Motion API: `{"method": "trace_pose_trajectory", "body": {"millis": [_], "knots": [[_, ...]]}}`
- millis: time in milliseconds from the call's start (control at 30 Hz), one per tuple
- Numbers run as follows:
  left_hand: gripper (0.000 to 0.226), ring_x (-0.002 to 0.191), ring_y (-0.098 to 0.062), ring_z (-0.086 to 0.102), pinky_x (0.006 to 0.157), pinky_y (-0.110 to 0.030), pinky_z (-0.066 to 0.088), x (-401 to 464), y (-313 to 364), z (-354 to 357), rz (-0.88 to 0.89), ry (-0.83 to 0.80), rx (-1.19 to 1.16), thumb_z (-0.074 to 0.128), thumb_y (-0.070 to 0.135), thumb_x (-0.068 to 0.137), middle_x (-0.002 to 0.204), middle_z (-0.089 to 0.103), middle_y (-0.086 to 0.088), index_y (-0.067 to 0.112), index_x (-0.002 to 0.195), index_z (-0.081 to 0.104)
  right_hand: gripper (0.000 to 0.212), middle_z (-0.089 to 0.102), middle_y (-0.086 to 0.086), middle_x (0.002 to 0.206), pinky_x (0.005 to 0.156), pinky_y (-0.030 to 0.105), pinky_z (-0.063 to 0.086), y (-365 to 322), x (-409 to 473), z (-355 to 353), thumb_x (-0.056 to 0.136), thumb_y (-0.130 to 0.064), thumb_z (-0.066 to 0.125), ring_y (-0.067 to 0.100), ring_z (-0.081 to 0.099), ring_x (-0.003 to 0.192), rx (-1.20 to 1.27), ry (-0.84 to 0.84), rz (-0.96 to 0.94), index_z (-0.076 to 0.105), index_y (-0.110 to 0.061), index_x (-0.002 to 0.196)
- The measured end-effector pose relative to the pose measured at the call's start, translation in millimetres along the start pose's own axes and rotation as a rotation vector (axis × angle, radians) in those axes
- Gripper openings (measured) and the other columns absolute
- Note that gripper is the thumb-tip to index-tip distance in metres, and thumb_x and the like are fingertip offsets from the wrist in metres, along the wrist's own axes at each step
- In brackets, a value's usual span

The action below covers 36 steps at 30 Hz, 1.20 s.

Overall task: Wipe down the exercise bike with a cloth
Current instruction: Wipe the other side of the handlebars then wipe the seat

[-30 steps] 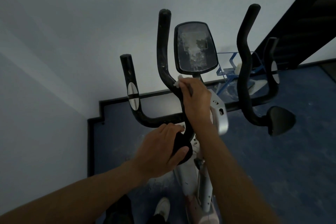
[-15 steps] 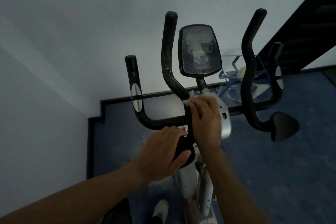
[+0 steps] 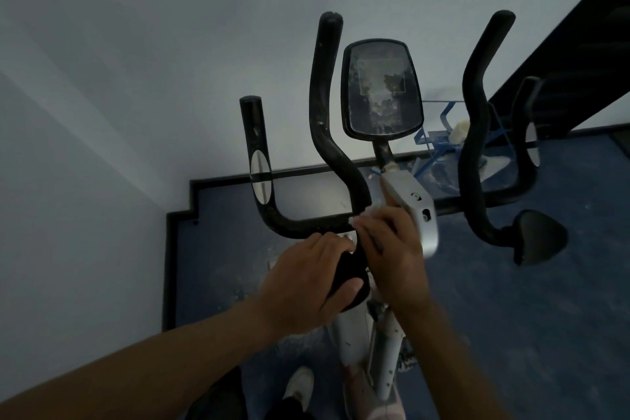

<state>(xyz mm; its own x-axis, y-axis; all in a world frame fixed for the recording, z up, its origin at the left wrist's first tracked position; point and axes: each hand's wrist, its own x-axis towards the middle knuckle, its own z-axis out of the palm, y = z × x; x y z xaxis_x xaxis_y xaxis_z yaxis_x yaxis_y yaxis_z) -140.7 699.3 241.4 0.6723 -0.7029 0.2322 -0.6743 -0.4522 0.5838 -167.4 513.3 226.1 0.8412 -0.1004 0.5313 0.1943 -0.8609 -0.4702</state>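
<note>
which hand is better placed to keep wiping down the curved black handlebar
Right. The right hand already pinches the small white cloth against the curved black handlebar, while the left hand grips the black padded end below, steadying it.

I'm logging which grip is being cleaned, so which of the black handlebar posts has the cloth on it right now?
The tall curved post just left of the console. The right hand presses the white cloth against its lower bend; the other posts are untouched.

The console [image 3: 381, 89] stands between two upright handlebars [image 3: 324, 106], with both hands [image 3: 392, 249] below it.
</note>
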Motion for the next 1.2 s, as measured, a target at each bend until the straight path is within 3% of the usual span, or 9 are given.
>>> {"method": "trace_pose_trajectory", "body": {"millis": [133,200,333,500,600,667,933,1067,1200], "knots": [[0.043,0.08,-0.008,0.046,0.069,-0.028,0.047,1,2,-1,0.005,0.018,-0.008,0.034,0.056,0.102,0.099,0.054,0.005,0.019,0.117,0.05,0.011,0.062,0.012,0.106,0.102,0.013,0.042,-7,16,7,0.092,-0.009,0.067,0.004,0.051,0.102,-0.019,0.009,-0.009,0.072,-0.003,0.099],[0.044,0.08,-0.01,0.047,0.068,-0.03,0.046,1,3,-1,0.014,0.033,-0.006,0.031,0.056,0.103,0.098,0.055,0.003,0.018,0.116,0.05,0.012,0.06,0.008,0.104,0.091,0.018,0.049,-8,42,18,0.096,-0.012,0.063,0.001,0.049,0.094,0.011,0.02,0.012,0.07,-0.003,0.099],[0.046,0.081,-0.012,0.049,0.068,-0.033,0.047,1,3,0,0.013,0.032,-0.009,0.032,0.055,0.103,0.098,0.056,0.001,0.015,0.116,0.052,0.013,0.061,0.011,0.102,0.077,0.027,0.054,-8,89,32,0.099,-0.009,0.064,0.017,0.059,0.088,0.046,0.047,-0.008,0.07,-0.001,0.107],[0.043,0.081,-0.012,0.048,0.068,-0.033,0.046,1,3,0,0.011,0.031,-0.007,0.036,0.052,0.103,0.098,0.055,0.002,0.015,0.116,0.053,0.015,0.062,-0.001,0.112,0.09,0.007,0.044,-8,67,14,0.095,-0.016,0.07,0.0,0.057,0.1,0.104,0.055,0.114,0.071,-0.008,0.107],[0.042,0.081,-0.012,0.049,0.069,-0.034,0.047,1,4,-2,-0.003,0.025,-0.008,0.035,0.053,0.103,0.098,0.055,0.004,0.017,0.116,0.052,0.015,0.057,-0.013,0.112,0.09,0.005,0.045,-1,27,3,0.093,-0.015,0.069,-0.012,0.056,0.102,0.101,0.061,0.217,0.067,-0.014,0.108],[0.04,0.081,-0.011,0.049,0.069,-0.034,0.048,1,4,-2,-0.006,0.026,-0.004,0.037,0.052,0.102,0.098,0.055,0.004,0.018,0.117,0.051,0.016,0.062,-0.007,0.11,0.091,0.006,0.047,4,14,-3,0.091,-0.01,0.069,-0.016,0.055,0.104,0.119,0.054,0.244,0.067,-0.012,0.108],[0.041,0.086,-0.012,0.05,0.072,-0.034,0.049,1,5,-3,-0.019,-0.013,0.015,0.032,0.056,0.103,0.103,0.054,0.005,0.021,0.119,0.047,0.009,0.066,0.008,0.106,0.086,0.01,0.047,-13,129,-16,0.094,-0.01,0.07,-0.009,0.057,0.096,0.202,0.206,-0.013,0.07,-0.004,0.101],[0.041,0.088,-0.01,0.049,0.074,-0.033,0.05,1,5,-4,-0.029,-0.036,0.015,0.033,0.056,0.102,0.105,0.055,0.005,0.022,0.12,0.047,0.009,0.067,0.008,0.107,0.089,0.016,0.051,-13,163,2,0.092,-0.008,0.071,0.003,0.062,0.096,0.237,0.04,-0.063,0.071,-0.005,0.1],[0.04,0.086,-0.012,0.05,0.072,-0.034,0.05,1,3,-3,-0.014,-0.016,0.003,0.035,0.054,0.103,0.104,0.056,0.004,0.021,0.119,0.048,0.009,0.058,-0.002,0.116,0.097,0.01,0.045,-5,123,19,0.091,-0.01,0.071,-0.01,0.055,0.106,0.221,-0.125,-0.027,0.072,-0.008,0.101]]}}
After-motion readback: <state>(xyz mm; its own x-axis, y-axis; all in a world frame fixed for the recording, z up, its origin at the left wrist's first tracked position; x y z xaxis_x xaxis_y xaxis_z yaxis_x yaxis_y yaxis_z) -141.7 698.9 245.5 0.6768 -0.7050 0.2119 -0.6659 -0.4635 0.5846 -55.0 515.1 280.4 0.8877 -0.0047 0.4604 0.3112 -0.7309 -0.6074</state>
